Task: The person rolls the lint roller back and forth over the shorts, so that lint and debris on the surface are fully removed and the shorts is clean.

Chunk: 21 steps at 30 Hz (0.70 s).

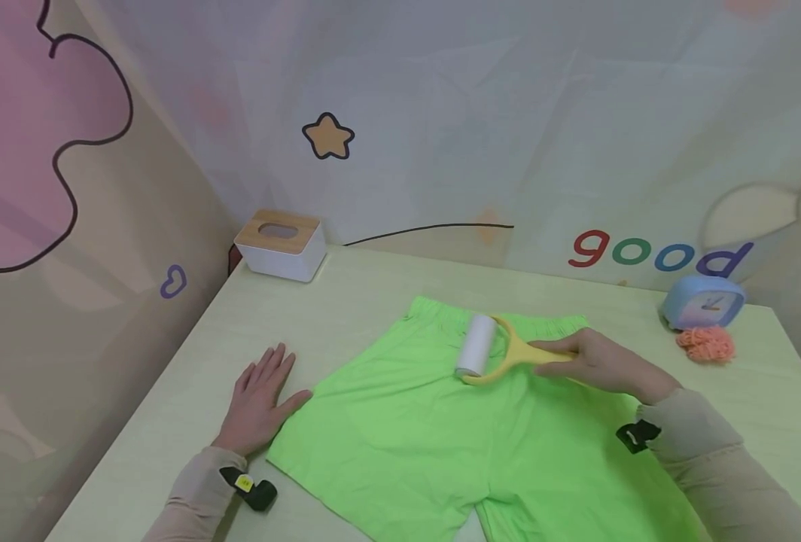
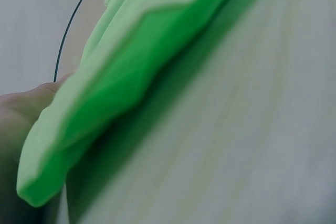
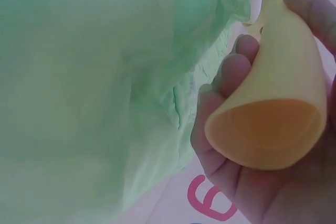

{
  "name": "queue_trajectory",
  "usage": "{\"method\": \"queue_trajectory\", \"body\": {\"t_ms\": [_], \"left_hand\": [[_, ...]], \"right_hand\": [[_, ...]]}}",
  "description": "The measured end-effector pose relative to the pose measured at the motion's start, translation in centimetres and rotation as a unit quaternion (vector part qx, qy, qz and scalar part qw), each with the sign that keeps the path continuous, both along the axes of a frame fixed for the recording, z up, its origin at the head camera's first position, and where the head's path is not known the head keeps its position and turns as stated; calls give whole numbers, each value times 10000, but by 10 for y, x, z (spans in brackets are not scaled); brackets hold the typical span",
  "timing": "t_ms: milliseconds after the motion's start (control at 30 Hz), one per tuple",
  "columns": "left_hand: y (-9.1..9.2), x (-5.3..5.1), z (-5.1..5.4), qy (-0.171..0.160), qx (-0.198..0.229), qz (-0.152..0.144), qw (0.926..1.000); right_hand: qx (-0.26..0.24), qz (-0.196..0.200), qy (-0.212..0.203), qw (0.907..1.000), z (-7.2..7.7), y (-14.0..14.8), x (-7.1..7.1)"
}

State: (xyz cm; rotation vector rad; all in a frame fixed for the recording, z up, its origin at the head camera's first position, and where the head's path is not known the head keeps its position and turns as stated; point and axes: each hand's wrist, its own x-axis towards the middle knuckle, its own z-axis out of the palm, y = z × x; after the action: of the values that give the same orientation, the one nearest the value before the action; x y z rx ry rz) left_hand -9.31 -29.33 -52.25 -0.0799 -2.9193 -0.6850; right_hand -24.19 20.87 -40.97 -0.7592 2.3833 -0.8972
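Bright green shorts [image 1: 400,421] with a gathered elastic waistband lie spread on the table. My right hand [image 1: 600,361] grips the yellow handle of a lint roller [image 1: 476,345], whose white roll rests on the shorts just below the waistband. In the right wrist view the fingers curl round the hollow end of the yellow handle [image 3: 283,82]. Flat on the table, my left hand [image 1: 257,403] has its fingers spread, with the thumb touching the left edge of the shorts. The left wrist view shows a lifted green edge [image 2: 115,87] of the shorts covering part of that hand.
A white tissue box [image 1: 284,256] with a wooden lid stands at the back left corner. At the back right are a blue clock [image 1: 704,301] and a coral-pink mesh sponge [image 1: 707,344]. A printed backdrop [image 1: 427,135] rises behind the pale table [image 1: 360,286].
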Motion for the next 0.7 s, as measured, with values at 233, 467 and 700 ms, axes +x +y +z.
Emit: {"method": "queue_trajectory", "body": {"t_ms": [233,467,700], "left_hand": [[0,0,3,-97,0,2,10000],[0,0,4,-111,-30,2,9999],[0,0,3,-114,5,-5,9999]], "right_hand": [[154,-99,54,9998,2,10,-1],[208,-208,-49,9996,1,18,-2],[219,-251,-118,9994,2,24,0]]}}
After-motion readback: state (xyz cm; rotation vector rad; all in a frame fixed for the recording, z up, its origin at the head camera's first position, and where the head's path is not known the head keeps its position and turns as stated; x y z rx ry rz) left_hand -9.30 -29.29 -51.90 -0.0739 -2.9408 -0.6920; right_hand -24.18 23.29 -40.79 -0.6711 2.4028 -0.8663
